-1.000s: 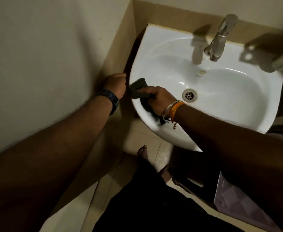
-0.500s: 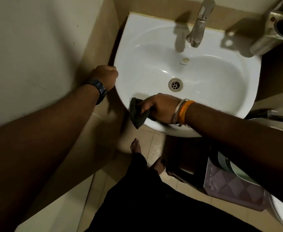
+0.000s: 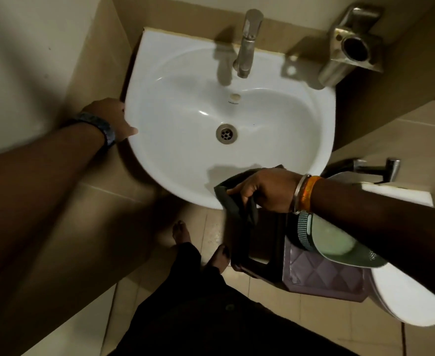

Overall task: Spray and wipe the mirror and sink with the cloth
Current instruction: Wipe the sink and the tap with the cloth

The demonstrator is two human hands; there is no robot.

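The white sink (image 3: 175, 160) hangs on the tiled wall, with a metal tap (image 3: 247, 44) at the back and a drain (image 3: 226, 133) in the bowl. My right hand (image 3: 268, 190) grips a dark cloth (image 3: 234, 201) against the sink's front rim, and the cloth hangs down over the edge. My left hand (image 3: 111, 119) holds the sink's left rim, thumb on top and fingers hidden behind the edge. The mirror and a spray bottle are out of view.
A metal holder (image 3: 350, 47) is fixed to the wall right of the tap. Below the sink stand a dark stool (image 3: 260, 255), a purple quilted object (image 3: 322, 278) and a green slipper (image 3: 332, 242). A white toilet (image 3: 411, 299) and a wall tap (image 3: 381, 168) are at right. My bare feet (image 3: 201, 242) are on floor tiles.
My right hand has slid the cloth from the sink's left rim round to the front right rim. My left hand has kept its hold on the left edge.
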